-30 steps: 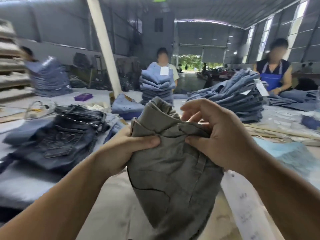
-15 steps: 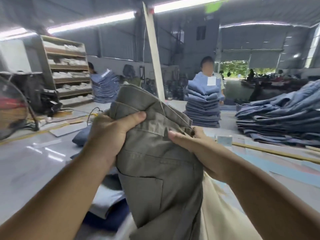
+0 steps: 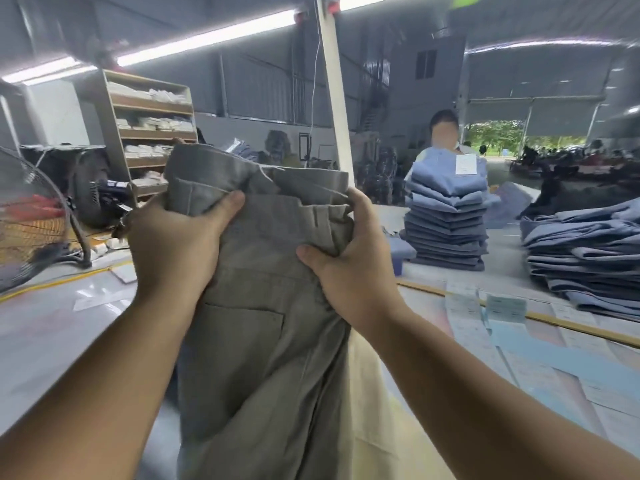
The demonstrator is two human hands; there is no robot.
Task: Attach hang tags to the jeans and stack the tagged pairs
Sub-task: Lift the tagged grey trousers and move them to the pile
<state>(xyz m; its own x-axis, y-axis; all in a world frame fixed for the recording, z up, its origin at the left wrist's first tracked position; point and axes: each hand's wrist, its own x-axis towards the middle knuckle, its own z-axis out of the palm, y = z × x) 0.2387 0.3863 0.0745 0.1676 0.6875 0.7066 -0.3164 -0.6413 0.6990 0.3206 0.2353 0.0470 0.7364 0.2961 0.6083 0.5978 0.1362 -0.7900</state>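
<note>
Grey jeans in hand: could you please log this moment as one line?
left hand: grips grey jeans waistband | right hand: grips waistband | jeans: held up

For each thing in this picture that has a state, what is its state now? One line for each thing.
grey jeans: held up by the waistband, hanging down, no hang tag visible
left hand: grips the waistband
right hand: grips the waistband
tall blue stack: folded, piled, white tag on top
right blue stack: folded, piled lower
fan: cannot tell if running
ceiling lights: on
paper tags: lying flat on the table
</note>
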